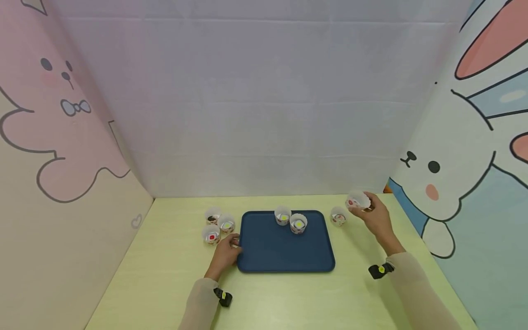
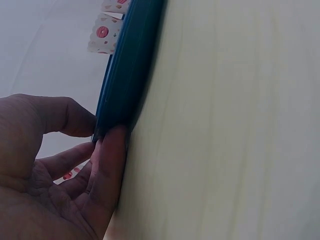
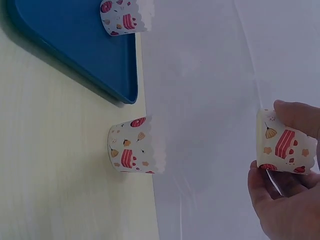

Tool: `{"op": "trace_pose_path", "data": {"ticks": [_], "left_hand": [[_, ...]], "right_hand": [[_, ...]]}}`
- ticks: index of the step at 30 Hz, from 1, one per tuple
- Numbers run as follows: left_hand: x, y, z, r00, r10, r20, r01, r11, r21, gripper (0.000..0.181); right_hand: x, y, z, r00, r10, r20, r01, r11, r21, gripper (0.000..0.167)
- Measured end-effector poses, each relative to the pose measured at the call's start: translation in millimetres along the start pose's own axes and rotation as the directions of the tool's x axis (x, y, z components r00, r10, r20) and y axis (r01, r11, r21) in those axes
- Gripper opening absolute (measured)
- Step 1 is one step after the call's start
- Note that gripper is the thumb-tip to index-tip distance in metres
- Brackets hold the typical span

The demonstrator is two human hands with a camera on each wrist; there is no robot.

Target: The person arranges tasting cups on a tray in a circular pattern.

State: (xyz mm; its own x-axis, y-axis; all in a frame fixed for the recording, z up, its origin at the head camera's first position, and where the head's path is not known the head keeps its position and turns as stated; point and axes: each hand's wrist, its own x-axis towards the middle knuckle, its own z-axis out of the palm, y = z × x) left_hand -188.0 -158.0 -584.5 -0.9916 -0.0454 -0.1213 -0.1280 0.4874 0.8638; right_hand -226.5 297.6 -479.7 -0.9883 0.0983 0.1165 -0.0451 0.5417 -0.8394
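Observation:
My left hand pinches the left edge of a blue tray, thumb on the rim and fingers at its side in the left wrist view. At the back right, my right hand holds a printed paper baking cup above the table, thumb and fingers on its sides. Another baking cup stands on the table between the tray and that hand. Two baking cups, one behind and one in front, sit on the tray's back half with yellow-green spots inside.
Left of the tray, three baking cups stand close together: one with dark contents, one with a yellow-green spot, one with a red spot. A pale wall rises behind the light table; cartoon-printed panels flank it.

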Motion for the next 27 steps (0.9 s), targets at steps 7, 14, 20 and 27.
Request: {"op": "trace_pose_path", "data": {"ticks": [7, 14, 20, 27], "left_hand": [[-0.5, -0.2, 0.4, 1.000, -0.006, 0.003, 0.006, 1.000, -0.006, 0.049], [1.2, -2.7, 1.6, 1.000, -0.011, 0.000, 0.011, 1.000, -0.002, 0.049], [0.9, -3.1, 1.8, 1.000, -0.012, 0.000, 0.012, 1.000, -0.001, 0.049], [1.6, -3.3, 1.6, 1.000, -0.014, 0.002, 0.014, 1.000, -0.003, 0.050]], "right_hand": [[-8.4, -7.7, 10.1, 0.999, -0.034, 0.019, 0.034, 0.999, 0.008, 0.070], [-18.0, -11.9, 26.5, 0.998, -0.057, 0.019, 0.057, 0.998, 0.008, 0.066], [-22.6, -14.1, 37.6, 0.997, -0.060, 0.037, 0.060, 0.998, 0.019, 0.066], [-28.6, -15.0, 49.6, 0.997, -0.058, 0.053, 0.057, 0.998, 0.020, 0.065]]}}
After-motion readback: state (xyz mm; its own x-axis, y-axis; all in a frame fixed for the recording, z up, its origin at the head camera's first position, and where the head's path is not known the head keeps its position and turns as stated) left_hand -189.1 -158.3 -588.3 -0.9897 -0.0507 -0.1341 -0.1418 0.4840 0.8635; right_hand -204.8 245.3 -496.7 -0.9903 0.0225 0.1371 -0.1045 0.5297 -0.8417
